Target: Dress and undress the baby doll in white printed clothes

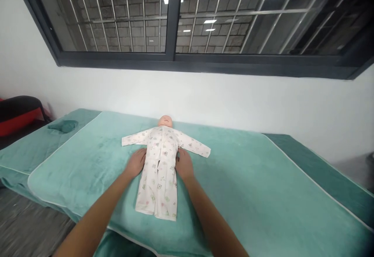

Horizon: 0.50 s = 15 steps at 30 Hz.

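A baby doll (165, 121) lies on its back on the green bed cover, its head toward the wall. It wears a white long-sleeved baby shirt (162, 142) with small printed figures, both sleeves spread out sideways. Matching baby pants (157, 190) cover its legs, which point toward me. At the waist's left edge, my left hand (136, 163) has its fingers closed on the side of the pants. My right hand (184, 165) grips the opposite edge in the same way. The fingertips of both hands are partly hidden by the fabric.
The green padded cover (248, 179) spreads over the bed, with a small folded green cloth or pillow (63, 126) at the left. A black and red chair (22, 118) stands beyond the left end. Behind the bed rise a white wall (204, 97) and a barred window (172, 60).
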Each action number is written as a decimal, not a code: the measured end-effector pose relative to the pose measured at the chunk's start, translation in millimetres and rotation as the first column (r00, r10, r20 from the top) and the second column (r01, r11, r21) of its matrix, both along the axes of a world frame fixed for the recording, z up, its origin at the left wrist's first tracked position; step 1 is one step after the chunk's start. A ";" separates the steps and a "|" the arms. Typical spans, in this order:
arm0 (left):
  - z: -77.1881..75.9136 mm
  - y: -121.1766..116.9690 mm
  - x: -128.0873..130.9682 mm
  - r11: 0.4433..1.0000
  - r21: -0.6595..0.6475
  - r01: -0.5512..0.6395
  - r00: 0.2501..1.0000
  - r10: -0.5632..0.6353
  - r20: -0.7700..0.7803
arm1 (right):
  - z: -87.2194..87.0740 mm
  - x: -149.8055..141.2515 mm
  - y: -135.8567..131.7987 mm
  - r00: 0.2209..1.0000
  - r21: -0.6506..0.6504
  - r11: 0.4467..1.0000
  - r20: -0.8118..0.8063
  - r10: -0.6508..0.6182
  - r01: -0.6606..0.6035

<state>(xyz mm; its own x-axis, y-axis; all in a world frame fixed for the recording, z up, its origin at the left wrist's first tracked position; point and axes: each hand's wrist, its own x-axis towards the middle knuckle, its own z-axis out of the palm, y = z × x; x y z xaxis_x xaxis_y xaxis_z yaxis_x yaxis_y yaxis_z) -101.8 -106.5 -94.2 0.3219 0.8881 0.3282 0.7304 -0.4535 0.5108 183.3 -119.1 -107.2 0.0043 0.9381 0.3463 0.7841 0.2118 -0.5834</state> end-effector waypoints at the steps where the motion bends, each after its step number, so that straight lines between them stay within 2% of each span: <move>1: -1.9 -3.8 -17.8 0.998 0.016 0.058 0.991 -0.056 -0.121 | 1.9 8.7 -3.3 0.997 -0.009 1.000 0.080 0.010 -0.009; 4: -4.0 -19.1 -85.9 0.996 0.028 0.086 0.933 -0.071 -0.352 | 5.5 53.1 -18.4 0.948 -0.033 0.997 0.310 0.070 -0.062; 7: -2.1 -38.5 -156.1 0.997 0.058 0.056 0.870 -0.020 -0.492 | -0.3 111.4 -41.4 0.902 -0.056 0.998 0.430 0.035 -0.012; 9: -0.1 -53.0 -193.7 0.994 0.102 0.038 0.838 0.024 -0.545 | -8.6 146.5 -61.1 0.880 -0.056 0.998 0.475 -0.003 0.034; 12: 0.7 -73.8 -232.2 0.984 0.153 0.089 0.795 0.022 -0.607 | -20.2 184.2 -95.9 0.855 -0.051 0.999 0.518 0.018 0.010; 15: -0.3 -86.3 -253.9 0.958 0.206 0.201 0.759 -0.019 -0.651 | -21.8 204.8 -131.6 0.838 -0.072 0.995 0.538 0.091 -0.062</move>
<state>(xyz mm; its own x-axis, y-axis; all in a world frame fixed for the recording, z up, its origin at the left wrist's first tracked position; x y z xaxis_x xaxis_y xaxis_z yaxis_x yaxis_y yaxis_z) -355.7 -192.8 -94.5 0.6259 0.7500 0.2137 0.7796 -0.5949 -0.1955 388.1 -250.7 -129.0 -0.2420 0.9436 0.2259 0.9602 0.2663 -0.0838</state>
